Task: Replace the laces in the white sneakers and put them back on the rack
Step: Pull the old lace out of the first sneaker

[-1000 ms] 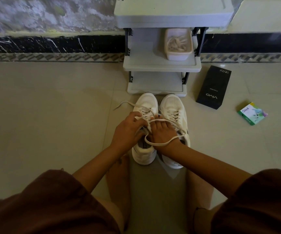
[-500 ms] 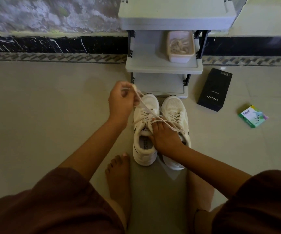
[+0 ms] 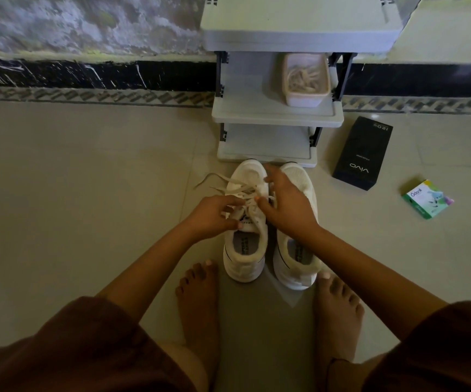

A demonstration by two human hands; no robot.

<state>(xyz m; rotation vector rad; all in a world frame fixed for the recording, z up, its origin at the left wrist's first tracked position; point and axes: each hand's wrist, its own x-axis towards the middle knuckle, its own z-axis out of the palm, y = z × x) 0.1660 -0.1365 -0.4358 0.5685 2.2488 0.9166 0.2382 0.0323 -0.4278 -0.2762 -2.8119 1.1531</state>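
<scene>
White lace (image 3: 214, 181) is slack now. Half a second back my left hand (image 3: 214, 215) had it hauled up high, out past the toe. That hand is now down at the top eyelets, fingers (image 3: 226, 200) curled, pinching the lace right at the tongue. Free ends trail beyond those fingertips, across the toe of the left sneaker (image 3: 250, 172) and onto the floor (image 3: 87, 193) on the outer side.

Right hand (image 3: 289, 206) has changed too. It was pressed down on the lacing as an anchor; now it's lifted off, fingers straight and loosely spread, holding nothing. Fingertips reach out over the gap between the two toes. Thumb sits right beside the lace crossing, can't tell if it touches. Right sneaker (image 3: 299, 250) lies partly under that palm with its lacing hidden, so no call on its state.

My read: pull-through on this row is done, tension is released, and I'm resetting grip for the next crossing or the knot. Ends not yet tied. Both shoes are on the floor, toes just short of the bottom shelf of the rack (image 3: 276, 116), just beyond the right fingertips. Racking not started.

Tub (image 3: 306, 97) of what look like laces sits on the middle shelf, well beyond both hands. Black box (image 3: 363, 154) and green carton (image 3: 426, 199) lie well off to the outer side of the right fingers, not in the way.

Risk: slack may loosen the row just pulled. Re-tension before tying.
</scene>
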